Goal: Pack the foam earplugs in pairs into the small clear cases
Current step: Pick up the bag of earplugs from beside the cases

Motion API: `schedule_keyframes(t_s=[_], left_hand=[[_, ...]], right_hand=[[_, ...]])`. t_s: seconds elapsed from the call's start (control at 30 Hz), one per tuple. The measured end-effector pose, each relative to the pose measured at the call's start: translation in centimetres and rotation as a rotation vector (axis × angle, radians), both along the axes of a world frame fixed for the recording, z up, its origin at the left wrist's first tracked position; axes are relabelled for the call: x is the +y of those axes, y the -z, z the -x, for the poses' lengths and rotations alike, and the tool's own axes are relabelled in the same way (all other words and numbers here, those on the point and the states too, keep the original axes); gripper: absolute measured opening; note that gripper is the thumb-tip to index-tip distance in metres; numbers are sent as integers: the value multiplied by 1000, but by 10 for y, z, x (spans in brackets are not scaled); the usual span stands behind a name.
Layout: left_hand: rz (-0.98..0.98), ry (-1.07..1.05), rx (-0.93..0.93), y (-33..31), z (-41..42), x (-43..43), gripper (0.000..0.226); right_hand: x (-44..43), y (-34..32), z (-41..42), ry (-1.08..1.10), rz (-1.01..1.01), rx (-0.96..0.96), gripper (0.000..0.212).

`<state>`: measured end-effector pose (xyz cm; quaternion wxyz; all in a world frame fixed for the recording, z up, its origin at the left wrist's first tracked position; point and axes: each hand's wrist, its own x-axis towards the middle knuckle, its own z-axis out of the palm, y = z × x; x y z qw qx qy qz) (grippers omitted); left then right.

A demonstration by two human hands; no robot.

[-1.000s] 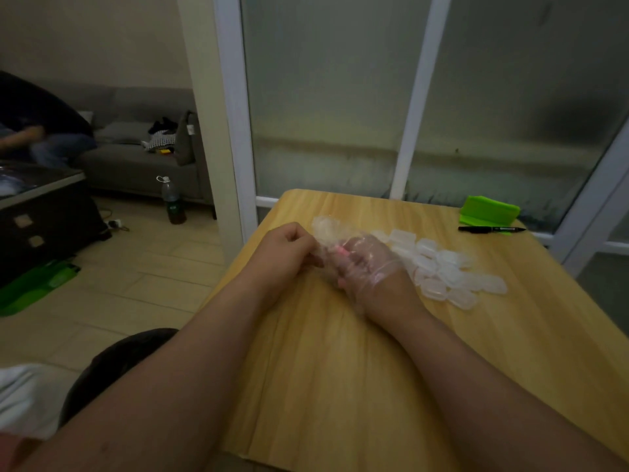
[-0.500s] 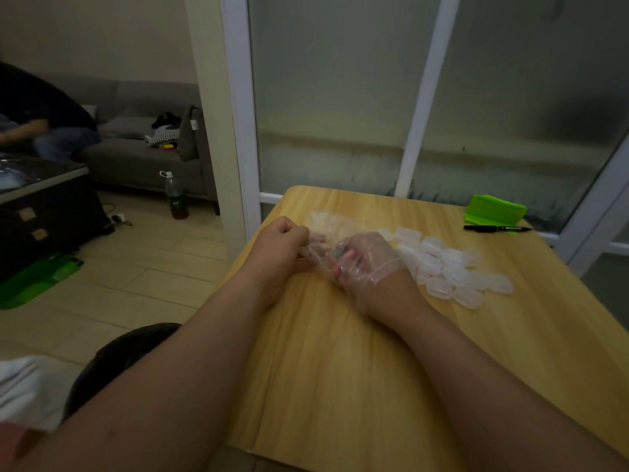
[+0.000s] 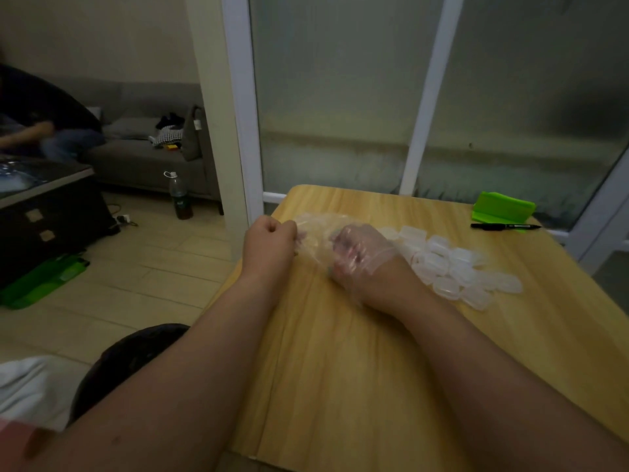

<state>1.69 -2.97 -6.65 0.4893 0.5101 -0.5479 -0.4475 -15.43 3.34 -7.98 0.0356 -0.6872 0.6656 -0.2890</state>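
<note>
Gripping clear bag (image 3: 315, 233), left hand (image 3: 270, 245), gloved right hand (image 3: 360, 257)

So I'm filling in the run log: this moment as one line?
left hand: pinching clear bag | right hand: gloved, fingers in bag | clear cases: heaped on table, untouched | earplugs: none clearly visible

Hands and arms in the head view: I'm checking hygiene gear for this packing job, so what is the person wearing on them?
The right hand wears a thin, clear disposable plastic glove, loose and crinkled, ending at the wrist. The left hand is bare. Both forearms are uncovered, with no sleeves, watch or jewellery showing.
</note>
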Motion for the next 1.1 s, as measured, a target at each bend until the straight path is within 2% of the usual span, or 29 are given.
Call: schedule_keyframes(t_s=[0.1, 0.17, 0.27, 0.37, 0.43, 0.5, 0.6, 0.67, 0.73, 0.83, 0.93, 1.1], left_hand=[[-32, 61, 6, -2, 0, -2, 31], [-65, 172, -3, -6, 2, -2, 42], [2, 258, -191, -8, 4, 0, 38], [95, 149, -277, -5, 9, -2, 25], [85, 60, -244, -2, 10, -6, 24], [82, 7, -223, 1, 11, -9, 24], [107, -43, -223, 6, 14, -14, 26], [125, -67, -234, 8, 15, -15, 26], [131, -94, -250, 10, 16, -15, 25], [139, -148, -246, 11, 15, -15, 21], [152, -164, -260, 13, 15, -14, 20], [170, -168, -287, 15, 18, -12, 17]], right_hand=[[5, -10, -6, -139, -111, 22, 24], [7, -14, -8, -187, -97, 22, 27], [3, -8, -4, -108, -15, 145, 19], [-1, 2, -2, -74, 73, 154, 20], [2, 1, 3, -91, 17, 53, 27], [8, -4, 6, -137, -62, 36, 37], [14, -12, 4, -142, -41, 112, 24], [14, -11, 2, -95, -1, 2, 15], [14, -6, 7, -93, 47, -89, 15], [24, -7, 17, -144, 140, -70, 11], [33, -7, 23, -156, 231, -37, 20], [47, -1, 29, -141, 263, -77, 25]])
